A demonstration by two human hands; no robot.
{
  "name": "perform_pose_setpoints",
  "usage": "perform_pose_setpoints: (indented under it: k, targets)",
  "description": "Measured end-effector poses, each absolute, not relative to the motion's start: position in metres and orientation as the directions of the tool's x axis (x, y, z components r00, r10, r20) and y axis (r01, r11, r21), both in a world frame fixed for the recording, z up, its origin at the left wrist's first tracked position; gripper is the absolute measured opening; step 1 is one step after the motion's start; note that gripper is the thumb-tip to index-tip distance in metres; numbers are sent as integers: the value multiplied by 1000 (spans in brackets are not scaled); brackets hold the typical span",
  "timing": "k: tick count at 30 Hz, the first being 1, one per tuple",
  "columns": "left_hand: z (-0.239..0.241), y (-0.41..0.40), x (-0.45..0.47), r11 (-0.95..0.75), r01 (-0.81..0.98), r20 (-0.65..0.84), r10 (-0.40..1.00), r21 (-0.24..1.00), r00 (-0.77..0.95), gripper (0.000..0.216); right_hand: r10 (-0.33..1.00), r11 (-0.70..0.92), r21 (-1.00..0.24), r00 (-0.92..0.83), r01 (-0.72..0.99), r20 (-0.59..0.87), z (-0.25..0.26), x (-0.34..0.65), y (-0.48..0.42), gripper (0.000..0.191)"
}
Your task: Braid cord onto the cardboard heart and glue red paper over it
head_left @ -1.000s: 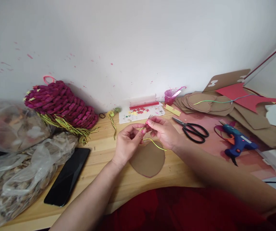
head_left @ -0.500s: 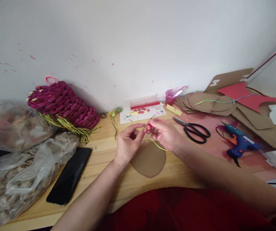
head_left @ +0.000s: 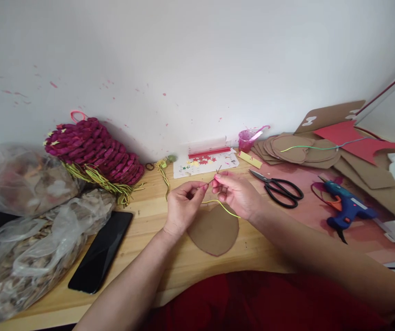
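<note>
My left hand pinches a thin cord between thumb and fingertips. Close beside it, the fingers of my right hand are pressed together on the same cord, whose thin dark ends stick up above the fingertips. From under my hands a yellow-green length of the cord trails rightward. Just below lies a heart-shaped cardboard piece, its top partly covered by my hands. Whether a knot sits between the fingers is too small to tell.
Black-handled scissors and a blue glue gun lie to the right, near stacked cardboard pieces. Behind are star cutouts on paper and a pink cup. At left: a phone, plastic bags, a magenta braided ornament.
My fingertips have drawn slightly apart, showing a short stretch of cord between them. Two thin ends now show above my right fingers. The whole view has shifted a little.
</note>
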State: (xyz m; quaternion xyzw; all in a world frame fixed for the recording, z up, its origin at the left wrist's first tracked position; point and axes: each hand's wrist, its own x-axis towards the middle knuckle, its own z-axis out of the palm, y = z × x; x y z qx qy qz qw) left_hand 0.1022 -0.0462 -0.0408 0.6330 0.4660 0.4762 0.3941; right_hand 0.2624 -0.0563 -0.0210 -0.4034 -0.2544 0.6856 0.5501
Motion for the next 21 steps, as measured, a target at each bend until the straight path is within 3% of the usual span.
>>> perform_pose_setpoints:
  k: [3,6,8,13,21]
  targets:
    - [-37,-46,100,-239,246,217,970,939,114,27,981,-113,-873,85,-475,-173,-19,264,-55,36]
    - [-36,-46,98,-265,307,232,963,914,140,26,976,118,-949,212,-292,56,-15,266,-57,34]
    - [-36,-47,96,-311,362,261,948,879,182,23,984,158,-971,110,-179,140,-14,265,-61,30]
    - [-34,-50,94,-425,416,336,902,804,271,12,962,70,-998,-265,4,66,-25,260,-68,36]
    - [-29,-48,93,-408,446,300,907,797,294,19,964,189,-930,-241,315,115,-28,265,-64,21]
